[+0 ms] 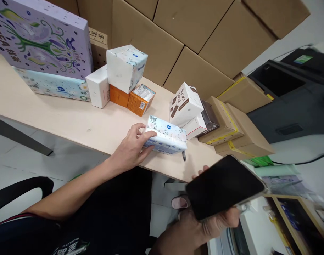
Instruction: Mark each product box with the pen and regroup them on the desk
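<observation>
My left hand (pixel 132 148) reaches onto the pale wooden table (pixel 71 120) and grips the near end of a floral tissue pack (pixel 166 136) that lies flat by the table's front edge. My right hand (pixel 204 221) is low at the front, below the table edge, with its fingers wrapped under a black smartphone (pixel 225 186) whose dark screen faces up. A small metal object (pixel 183 155) lies just beside the pack.
A brown-and-white box (pixel 185 103) leans on small cartons and brown parcels (pixel 231 127) to the right. An orange box (pixel 140 99), white boxes (pixel 126 67) and a large purple box (pixel 39 39) stand left. Cardboard cartons (pixel 178 39) line the back. A black printer (pixel 292 95) sits at right.
</observation>
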The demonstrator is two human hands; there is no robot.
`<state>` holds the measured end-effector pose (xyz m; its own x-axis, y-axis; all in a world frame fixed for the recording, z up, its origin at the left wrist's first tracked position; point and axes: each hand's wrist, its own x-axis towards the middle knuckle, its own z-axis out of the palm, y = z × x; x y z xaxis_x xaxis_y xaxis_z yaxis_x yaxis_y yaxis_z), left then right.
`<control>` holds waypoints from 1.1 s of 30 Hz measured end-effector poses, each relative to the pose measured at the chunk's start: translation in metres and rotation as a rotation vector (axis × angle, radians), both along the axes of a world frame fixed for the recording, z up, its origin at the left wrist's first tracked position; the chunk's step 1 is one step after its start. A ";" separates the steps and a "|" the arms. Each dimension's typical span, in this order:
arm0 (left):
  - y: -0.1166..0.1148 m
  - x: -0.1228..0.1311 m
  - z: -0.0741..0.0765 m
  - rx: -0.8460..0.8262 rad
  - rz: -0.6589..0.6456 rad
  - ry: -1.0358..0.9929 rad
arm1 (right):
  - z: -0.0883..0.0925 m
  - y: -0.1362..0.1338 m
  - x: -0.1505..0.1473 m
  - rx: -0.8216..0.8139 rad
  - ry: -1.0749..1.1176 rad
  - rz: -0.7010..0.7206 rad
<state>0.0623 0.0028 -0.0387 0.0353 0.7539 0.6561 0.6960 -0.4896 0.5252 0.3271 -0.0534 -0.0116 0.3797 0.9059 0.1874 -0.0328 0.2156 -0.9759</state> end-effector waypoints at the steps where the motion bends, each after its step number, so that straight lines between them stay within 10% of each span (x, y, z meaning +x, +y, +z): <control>1: 0.000 0.000 0.000 0.000 0.001 0.001 | 0.003 -0.002 -0.012 -0.015 0.222 0.063; 4: 0.000 0.000 0.000 0.008 0.007 0.016 | 0.015 -0.007 -0.045 -0.322 0.698 0.429; 10: -0.001 -0.001 0.001 0.001 0.005 -0.013 | 0.033 -0.002 -0.087 -0.566 0.777 0.852; 33: -0.002 -0.005 0.003 -0.017 -0.039 0.010 | 0.020 0.033 -0.104 -0.355 0.813 0.890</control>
<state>0.0573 0.0010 -0.0359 0.0714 0.7625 0.6430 0.6814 -0.5081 0.5268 0.2230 -0.0204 0.0081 -0.4971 0.8594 -0.1196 -0.6497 -0.4600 -0.6052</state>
